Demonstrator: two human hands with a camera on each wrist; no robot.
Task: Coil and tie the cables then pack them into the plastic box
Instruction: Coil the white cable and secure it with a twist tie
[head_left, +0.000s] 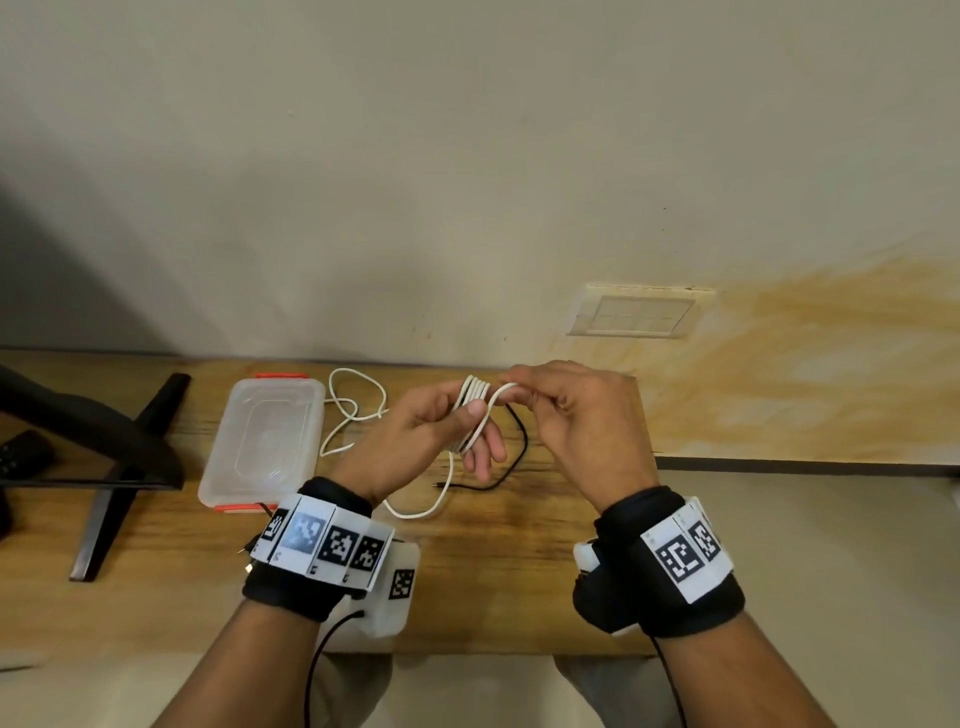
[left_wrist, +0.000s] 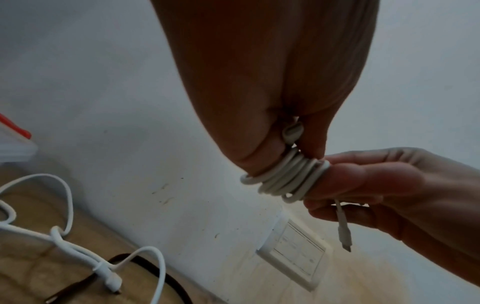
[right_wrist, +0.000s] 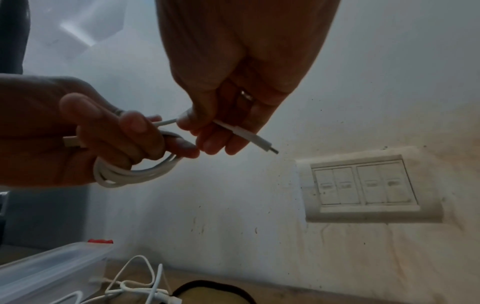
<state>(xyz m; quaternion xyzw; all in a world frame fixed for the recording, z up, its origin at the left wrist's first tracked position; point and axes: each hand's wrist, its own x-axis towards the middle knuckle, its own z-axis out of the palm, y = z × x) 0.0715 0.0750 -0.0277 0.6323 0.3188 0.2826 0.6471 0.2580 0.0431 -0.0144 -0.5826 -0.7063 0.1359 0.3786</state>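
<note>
White cable (head_left: 470, 415) coiled around left hand (head_left: 415, 431) fingers; right hand (head_left: 566, 415) pinching its loose end beside them, untied. White cord (head_left: 353, 410), black lead (head_left: 511, 462) loose on bench; box (head_left: 262, 441) holding none.

wall (head_left: 415, 156): plain off-white, scuffed, a yellow-brown stain (head_left: 805, 353) spreading at right | switch plate (head_left: 636, 312): white, set low in the wall – four rockers in the right wrist view | table (head_left: 519, 545): wood-grain top, pushed against the wall | black stand (head_left: 119, 457): on the table's left end | light: soft, even
</note>
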